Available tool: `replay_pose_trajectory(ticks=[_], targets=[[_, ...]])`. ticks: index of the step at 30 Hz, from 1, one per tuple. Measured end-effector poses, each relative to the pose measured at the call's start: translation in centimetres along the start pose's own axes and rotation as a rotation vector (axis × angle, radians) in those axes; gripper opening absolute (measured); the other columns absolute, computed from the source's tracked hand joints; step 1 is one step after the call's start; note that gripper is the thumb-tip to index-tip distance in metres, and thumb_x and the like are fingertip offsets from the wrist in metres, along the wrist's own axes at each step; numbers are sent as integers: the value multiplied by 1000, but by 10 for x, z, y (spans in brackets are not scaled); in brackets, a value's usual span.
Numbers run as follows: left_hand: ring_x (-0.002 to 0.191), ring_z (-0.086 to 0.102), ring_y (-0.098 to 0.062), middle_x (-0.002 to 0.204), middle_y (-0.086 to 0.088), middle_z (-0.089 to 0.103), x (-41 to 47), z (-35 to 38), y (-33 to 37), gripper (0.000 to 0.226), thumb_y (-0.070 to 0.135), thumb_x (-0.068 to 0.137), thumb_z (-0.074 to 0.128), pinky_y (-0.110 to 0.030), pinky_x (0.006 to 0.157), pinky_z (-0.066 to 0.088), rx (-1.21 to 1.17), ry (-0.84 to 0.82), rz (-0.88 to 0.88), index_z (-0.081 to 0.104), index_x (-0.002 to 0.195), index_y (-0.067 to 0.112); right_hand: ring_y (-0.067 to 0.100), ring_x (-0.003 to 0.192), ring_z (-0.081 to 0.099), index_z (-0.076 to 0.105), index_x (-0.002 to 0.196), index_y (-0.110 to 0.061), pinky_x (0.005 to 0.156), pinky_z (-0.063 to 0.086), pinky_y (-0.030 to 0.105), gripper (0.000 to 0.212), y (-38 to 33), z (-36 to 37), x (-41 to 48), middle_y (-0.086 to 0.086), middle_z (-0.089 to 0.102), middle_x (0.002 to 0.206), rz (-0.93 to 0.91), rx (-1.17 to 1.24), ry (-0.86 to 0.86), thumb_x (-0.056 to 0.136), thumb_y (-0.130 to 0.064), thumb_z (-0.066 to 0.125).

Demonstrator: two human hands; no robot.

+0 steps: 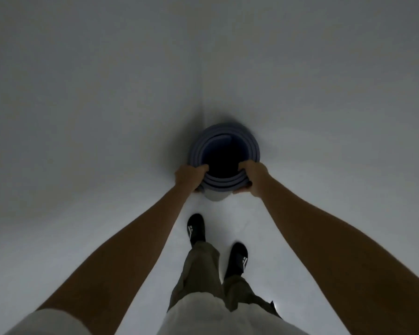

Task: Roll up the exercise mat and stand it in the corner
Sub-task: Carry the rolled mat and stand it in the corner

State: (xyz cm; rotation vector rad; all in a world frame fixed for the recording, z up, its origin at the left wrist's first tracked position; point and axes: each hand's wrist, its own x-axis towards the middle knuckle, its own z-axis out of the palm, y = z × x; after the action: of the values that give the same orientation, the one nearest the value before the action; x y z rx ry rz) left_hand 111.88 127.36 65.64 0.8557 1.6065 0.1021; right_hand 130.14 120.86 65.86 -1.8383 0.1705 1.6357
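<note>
The grey-blue exercise mat [224, 134] is rolled into a loose tube and stands on end in the corner, seen from above with its dark hollow middle showing. My left hand [189, 176] grips the near left rim, fingers hooked over the top edge. My right hand [253, 176] holds the near right rim the same way. The lower part of the roll is hidden beneath its top.
Two pale walls meet at the corner seam [202, 110] just behind the mat. My feet in black shoes [196, 228] stand on the light floor [131, 213] close in front of it. The lighting is dim.
</note>
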Motion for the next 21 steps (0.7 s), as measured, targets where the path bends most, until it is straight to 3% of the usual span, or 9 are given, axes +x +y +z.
replay_pose_trajectory(ticks=[3, 7, 12, 13, 15, 17, 21], targets=[[72, 67, -30, 89, -15, 70, 9, 4, 16, 37, 21, 79, 74, -41, 60, 60, -201, -116, -126, 66, 108, 1, 49, 94, 63, 61, 110, 0, 63, 59, 62, 30, -19, -1, 0, 25, 63, 113, -14, 38, 30, 80, 0, 64], [72, 66, -30, 88, -15, 69, 10, -8, 15, 25, 12, 81, 74, -47, 68, 60, -239, -64, -117, 68, 101, -1, 48, 93, 65, 64, 102, 0, 61, 60, 60, 22, -14, 12, -8, 27, 65, 113, -63, 93, 27, 80, 3, 62], [83, 70, -32, 95, -16, 73, 27, -39, 28, 26, 14, 78, 77, -51, 70, 63, -282, -1, -21, 71, 101, 4, 43, 84, 66, 64, 101, 1, 68, 55, 71, 19, -26, 40, -6, 20, 66, 94, -145, 180, -2, 83, 3, 60], [82, 70, -31, 96, -16, 73, 28, -37, 27, 25, 14, 79, 77, -50, 71, 62, -272, -5, -31, 70, 100, 5, 43, 84, 66, 65, 98, 0, 65, 57, 68, 17, -29, 40, -2, 20, 66, 95, -140, 156, 7, 82, 4, 60], [80, 68, -30, 98, -17, 72, 28, -22, 23, 27, 15, 79, 78, -47, 71, 62, -251, -10, -78, 68, 102, 5, 37, 80, 66, 65, 91, -3, 57, 61, 48, 14, -35, 33, 7, 19, 66, 94, -139, 64, 39, 81, 4, 61], [85, 70, -31, 104, -18, 71, 32, -7, 22, 39, 18, 78, 80, -47, 68, 62, -262, -7, -104, 66, 111, 2, 29, 72, 62, 65, 88, -4, 56, 55, 36, 14, -40, 26, 21, 16, 65, 89, -150, 16, 112, 78, 4, 61], [84, 71, -33, 104, -19, 72, 40, -11, 27, 47, 19, 76, 81, -46, 64, 62, -243, -14, -102, 66, 117, 2, 37, 87, 68, 68, 103, -4, 76, 60, 57, 27, -37, 30, 32, 18, 70, 98, -141, 19, 128, 75, -4, 68]])
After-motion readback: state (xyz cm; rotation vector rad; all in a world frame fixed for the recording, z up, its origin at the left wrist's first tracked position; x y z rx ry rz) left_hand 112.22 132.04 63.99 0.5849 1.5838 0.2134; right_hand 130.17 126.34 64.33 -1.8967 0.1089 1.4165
